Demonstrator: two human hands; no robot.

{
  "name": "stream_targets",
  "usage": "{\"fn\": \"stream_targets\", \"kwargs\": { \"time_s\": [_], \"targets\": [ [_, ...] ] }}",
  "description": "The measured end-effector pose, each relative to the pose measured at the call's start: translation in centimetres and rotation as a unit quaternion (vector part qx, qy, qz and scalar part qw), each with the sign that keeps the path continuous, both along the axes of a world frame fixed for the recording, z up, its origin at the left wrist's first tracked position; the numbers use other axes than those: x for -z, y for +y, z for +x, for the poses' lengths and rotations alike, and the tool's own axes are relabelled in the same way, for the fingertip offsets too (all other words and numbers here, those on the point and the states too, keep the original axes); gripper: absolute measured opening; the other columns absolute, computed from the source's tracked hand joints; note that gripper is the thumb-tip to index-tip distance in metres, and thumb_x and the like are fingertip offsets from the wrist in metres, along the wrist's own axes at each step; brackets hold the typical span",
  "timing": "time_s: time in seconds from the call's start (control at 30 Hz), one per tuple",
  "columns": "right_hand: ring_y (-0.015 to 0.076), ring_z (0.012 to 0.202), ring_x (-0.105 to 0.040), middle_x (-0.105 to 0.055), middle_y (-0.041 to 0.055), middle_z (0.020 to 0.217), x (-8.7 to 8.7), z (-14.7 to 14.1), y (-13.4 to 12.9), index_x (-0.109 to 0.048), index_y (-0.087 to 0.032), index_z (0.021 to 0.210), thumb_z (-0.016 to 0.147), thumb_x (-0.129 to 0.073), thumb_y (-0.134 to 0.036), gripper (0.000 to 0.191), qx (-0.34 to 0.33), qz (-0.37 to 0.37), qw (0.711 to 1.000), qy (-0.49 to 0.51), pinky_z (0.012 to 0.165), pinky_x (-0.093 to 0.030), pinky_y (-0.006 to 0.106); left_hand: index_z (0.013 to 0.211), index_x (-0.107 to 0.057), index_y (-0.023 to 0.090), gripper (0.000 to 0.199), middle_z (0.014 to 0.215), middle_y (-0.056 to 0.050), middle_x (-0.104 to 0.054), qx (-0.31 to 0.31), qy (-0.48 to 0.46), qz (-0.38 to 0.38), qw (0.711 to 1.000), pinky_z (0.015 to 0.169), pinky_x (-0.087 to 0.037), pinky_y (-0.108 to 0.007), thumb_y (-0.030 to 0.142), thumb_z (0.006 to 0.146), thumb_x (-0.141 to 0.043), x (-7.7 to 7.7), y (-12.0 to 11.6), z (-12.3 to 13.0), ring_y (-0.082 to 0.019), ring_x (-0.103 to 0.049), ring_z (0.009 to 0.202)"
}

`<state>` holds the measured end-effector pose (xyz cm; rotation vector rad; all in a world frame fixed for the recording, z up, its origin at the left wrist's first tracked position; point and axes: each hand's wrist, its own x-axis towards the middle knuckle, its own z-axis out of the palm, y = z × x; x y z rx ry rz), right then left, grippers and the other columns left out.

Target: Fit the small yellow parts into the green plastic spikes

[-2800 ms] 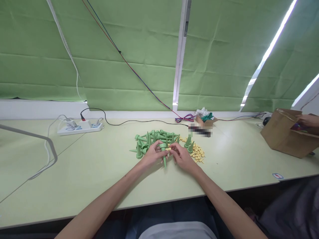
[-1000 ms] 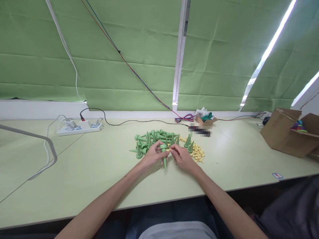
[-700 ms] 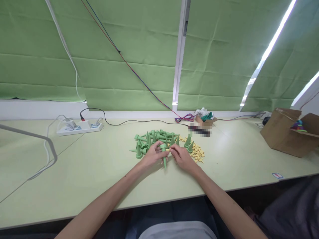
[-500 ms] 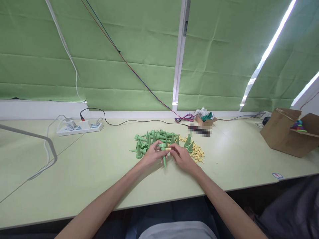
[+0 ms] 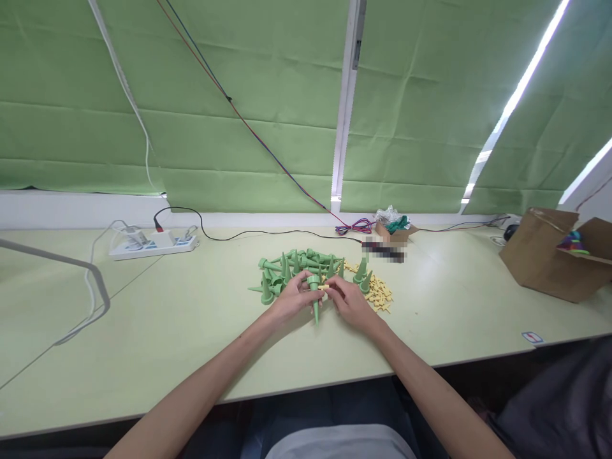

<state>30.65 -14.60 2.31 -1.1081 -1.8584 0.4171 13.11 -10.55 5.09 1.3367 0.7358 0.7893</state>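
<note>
A green cone point(image 5: 313, 283), broad-capped and tapering to a tip at its near end, is being gripped over the table point(image 5: 191, 344) by the left hand point(image 5: 293, 299), while a small yellow peg point(image 5: 324, 287) is being pinched at its side by the right hand point(image 5: 352, 305). The green pile point(image 5: 306, 258) behind is being partly hidden by the left hand, the yellow pile point(image 5: 381, 296) by two upright cones point(image 5: 366, 283), and the table's back is being occupied by a power strip point(image 5: 155, 245) and a small carton point(image 5: 394, 236).
</note>
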Motion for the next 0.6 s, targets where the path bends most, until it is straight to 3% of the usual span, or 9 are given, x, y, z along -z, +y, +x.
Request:
{"fn": "stream_targets", "kwargs": {
  "time_s": [0.6],
  "targets": [
    [0.0154,0.062,-0.049,-0.054,-0.0001,0.069,0.31,0.01,0.34,-0.055,-0.021,0.083,0.1,-0.038,-0.031,0.026,0.02,0.02,0.999,-0.028,0.061,-0.035,0.026,0.098,-0.045,0.022,0.051,0.064,0.007,-0.055,0.013,0.012,0.06,0.998,0.059,-0.047,-0.025,0.034,0.065,-0.081,-0.13,-0.07,-0.17,-0.014,-0.063,0.06]
  ]
}}
